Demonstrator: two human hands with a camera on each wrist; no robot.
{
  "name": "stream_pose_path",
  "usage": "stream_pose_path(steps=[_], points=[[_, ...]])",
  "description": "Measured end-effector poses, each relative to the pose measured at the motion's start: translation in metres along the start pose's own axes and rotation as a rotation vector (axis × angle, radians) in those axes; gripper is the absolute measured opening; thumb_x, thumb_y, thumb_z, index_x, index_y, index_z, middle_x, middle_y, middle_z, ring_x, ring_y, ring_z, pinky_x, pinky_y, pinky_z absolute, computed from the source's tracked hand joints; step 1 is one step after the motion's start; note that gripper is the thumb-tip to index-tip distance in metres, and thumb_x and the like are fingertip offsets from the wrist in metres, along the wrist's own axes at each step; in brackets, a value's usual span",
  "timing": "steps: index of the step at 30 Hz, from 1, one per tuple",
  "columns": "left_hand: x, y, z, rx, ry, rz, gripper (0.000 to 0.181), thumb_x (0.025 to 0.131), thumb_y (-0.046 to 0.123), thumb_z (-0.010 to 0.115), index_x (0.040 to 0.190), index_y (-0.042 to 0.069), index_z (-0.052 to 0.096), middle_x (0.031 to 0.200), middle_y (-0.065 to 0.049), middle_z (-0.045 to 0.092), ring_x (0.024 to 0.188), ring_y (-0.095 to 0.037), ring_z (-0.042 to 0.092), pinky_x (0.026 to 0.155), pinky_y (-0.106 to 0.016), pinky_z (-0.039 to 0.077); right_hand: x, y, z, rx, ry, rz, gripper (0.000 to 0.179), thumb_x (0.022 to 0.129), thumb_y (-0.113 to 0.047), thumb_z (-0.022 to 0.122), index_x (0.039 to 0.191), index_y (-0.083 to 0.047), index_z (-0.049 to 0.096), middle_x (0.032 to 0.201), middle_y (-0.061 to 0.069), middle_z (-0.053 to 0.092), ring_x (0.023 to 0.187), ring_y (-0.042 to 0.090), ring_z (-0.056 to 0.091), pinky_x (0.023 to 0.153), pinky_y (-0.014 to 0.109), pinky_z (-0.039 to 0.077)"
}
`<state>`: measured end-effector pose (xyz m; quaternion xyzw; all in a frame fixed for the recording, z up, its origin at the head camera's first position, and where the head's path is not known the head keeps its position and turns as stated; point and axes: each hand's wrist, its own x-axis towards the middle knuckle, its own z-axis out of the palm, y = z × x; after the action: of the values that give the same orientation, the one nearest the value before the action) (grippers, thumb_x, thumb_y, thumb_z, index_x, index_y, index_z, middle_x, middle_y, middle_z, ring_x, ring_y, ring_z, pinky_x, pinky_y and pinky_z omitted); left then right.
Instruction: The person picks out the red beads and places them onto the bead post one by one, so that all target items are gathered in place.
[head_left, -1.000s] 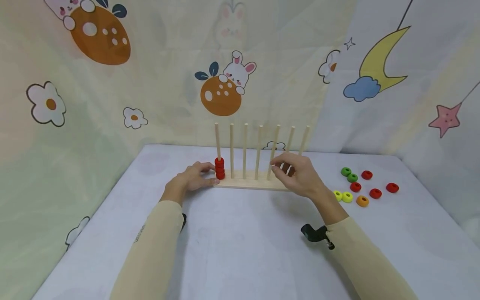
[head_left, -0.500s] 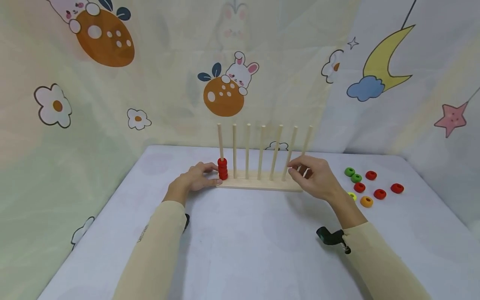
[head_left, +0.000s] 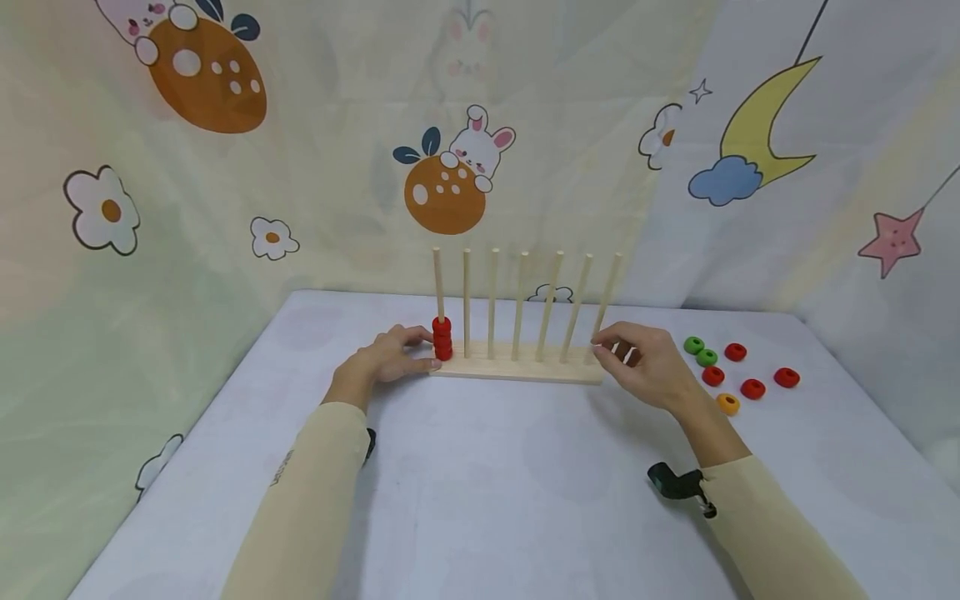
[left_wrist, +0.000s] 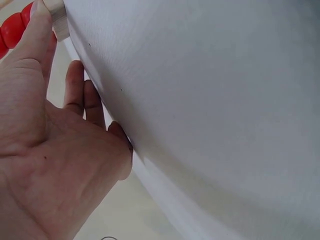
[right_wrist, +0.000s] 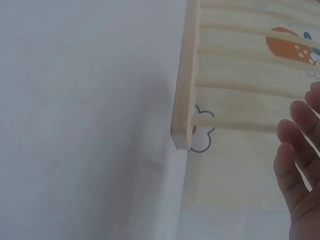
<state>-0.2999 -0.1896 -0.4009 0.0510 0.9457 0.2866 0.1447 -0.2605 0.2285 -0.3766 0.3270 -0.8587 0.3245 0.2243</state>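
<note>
A wooden peg rack with a row of upright pegs stands on the table. Red beads are stacked on its leftmost peg. My left hand holds the left end of the rack's base, thumb at the front beside the beads; in the left wrist view the thumb lies against the wooden end. My right hand hovers by the rightmost peg, fingers loosely bent, with no bead seen in it. In the right wrist view its fingers stand apart from the board.
Loose beads lie to the right of my right hand: green, red and orange. A patterned cloth hangs behind the white table.
My right hand has moved rightward along the pegs, from the fifth one to the last, and now hides the yellow beads. The left hand stays at the rack's end.
</note>
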Motion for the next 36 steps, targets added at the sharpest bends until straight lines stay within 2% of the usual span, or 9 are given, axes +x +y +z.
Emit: stream_pose_path(steps=[5,14,18,22,27,36], points=[[-0.003,0.001,-0.002,0.003,-0.004,0.011,0.054,0.091,0.052,0.073,0.139,0.033,0.057,0.153,-0.008,0.045,0.144,-0.038,0.032,0.109,-0.071,0.033,-0.007,0.005,-0.006,-0.026,0.014,0.023,0.014,0.090,-0.001,0.073,0.097,-0.013,0.075,0.083,-0.007,0.070,0.069,0.007,0.057,0.059,0.025,0.053],[-0.002,-0.003,0.002,-0.019,-0.001,-0.034,0.058,0.090,0.051,0.074,0.142,0.035,0.055,0.155,-0.007,0.042,0.146,-0.037,0.030,0.109,-0.072,0.033,-0.016,0.011,-0.008,-0.032,0.001,0.022,0.015,0.089,-0.001,0.074,0.097,-0.014,0.075,0.084,-0.006,0.072,0.069,0.007,0.058,0.059,0.028,0.054],[-0.002,-0.002,0.000,-0.010,-0.005,-0.005,0.056,0.090,0.051,0.074,0.140,0.034,0.056,0.154,-0.008,0.043,0.145,-0.038,0.031,0.109,-0.071,0.033,-0.020,0.013,-0.010,-0.038,-0.009,0.030,0.015,0.089,-0.001,0.074,0.097,-0.013,0.075,0.084,-0.006,0.072,0.069,0.007,0.059,0.059,0.028,0.054],[-0.001,-0.002,-0.002,0.017,-0.003,0.036,0.053,0.091,0.053,0.073,0.137,0.033,0.057,0.152,-0.010,0.045,0.142,-0.039,0.034,0.109,-0.070,0.032,-0.022,0.016,-0.015,-0.044,-0.009,0.062,0.014,0.090,-0.002,0.074,0.097,-0.015,0.074,0.084,-0.008,0.071,0.070,0.006,0.060,0.060,0.023,0.052],[0.001,-0.003,-0.003,0.032,-0.012,0.037,0.055,0.090,0.055,0.072,0.138,0.033,0.057,0.152,-0.009,0.045,0.143,-0.039,0.034,0.110,-0.070,0.032,-0.025,0.021,-0.021,-0.056,-0.001,0.091,0.015,0.090,-0.001,0.074,0.098,-0.014,0.074,0.083,-0.007,0.072,0.070,0.006,0.059,0.060,0.021,0.051],[0.001,-0.002,-0.003,0.030,-0.008,0.033,0.057,0.090,0.056,0.073,0.139,0.032,0.057,0.152,-0.011,0.044,0.144,-0.041,0.034,0.111,-0.072,0.029,-0.029,0.026,-0.027,-0.090,0.002,0.106,0.013,0.090,-0.005,0.075,0.099,-0.015,0.074,0.083,-0.008,0.070,0.070,0.005,0.059,0.061,0.024,0.052]])
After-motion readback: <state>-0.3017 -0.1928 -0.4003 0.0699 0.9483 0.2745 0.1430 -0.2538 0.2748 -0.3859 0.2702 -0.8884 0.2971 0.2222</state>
